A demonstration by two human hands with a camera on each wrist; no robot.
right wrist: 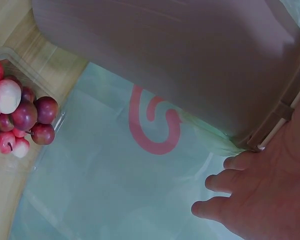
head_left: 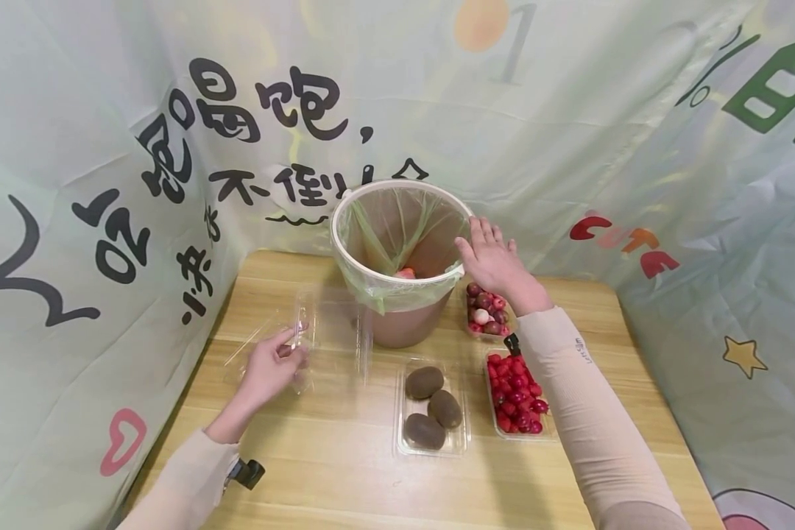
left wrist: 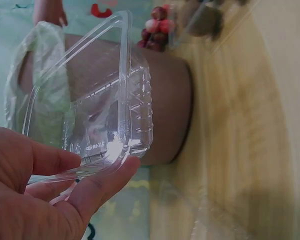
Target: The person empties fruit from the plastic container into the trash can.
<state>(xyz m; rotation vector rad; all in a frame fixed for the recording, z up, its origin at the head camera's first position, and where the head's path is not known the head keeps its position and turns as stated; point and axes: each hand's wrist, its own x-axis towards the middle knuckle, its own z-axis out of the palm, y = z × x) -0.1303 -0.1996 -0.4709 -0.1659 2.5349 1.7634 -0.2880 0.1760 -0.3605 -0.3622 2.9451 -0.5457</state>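
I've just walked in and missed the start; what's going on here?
A person's left grip pinches an empty clear plastic container beside a lined bin. The right grip is at the bin's rim, fingers extended. Something red lies inside. Three brown fruits, a pack of red fruit and some dark-and-pink fruit sit nearby in clear trays.

This looks like a small tabletop booth, curtained off within some larger space. Creased, pale printed cloth [head_left: 536, 147] rises on the left, back and right, bearing black Chinese lettering [head_left: 245, 129], a yellow star [head_left: 743, 357] and a pink heart [head_left: 114, 434]. The wood-grain table [head_left: 344, 471] carries a bagged bin [head_left: 407, 324], an everyday household item. Beyond the cloth is hidden, so perhaps a home, perhaps a studio.
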